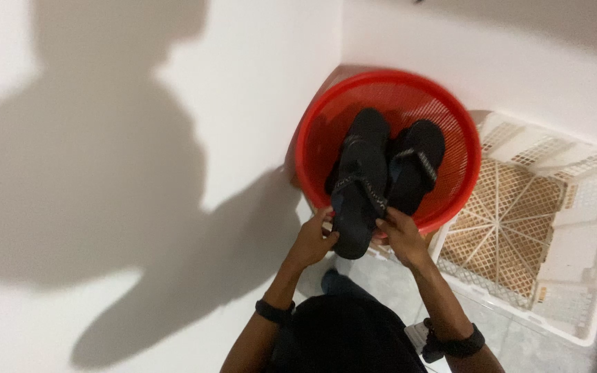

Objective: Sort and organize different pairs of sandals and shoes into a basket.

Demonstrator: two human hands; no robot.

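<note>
A round red mesh basket [457,117] stands in the corner where two white walls meet. Two black flip-flop sandals lie in it with heels toward me. My left hand [312,238] grips the heel edge of the nearer sandal [359,186] from the left. My right hand [401,233] holds the same sandal's right edge near the strap. The other sandal [417,162] rests beside it inside the basket, leaning on the mesh. Both wrists wear dark bands.
A cream plastic lattice crate [540,214] lies on the grey tiled floor to the right of the basket, touching it. White walls close off the left and back. My shadow falls across the left wall.
</note>
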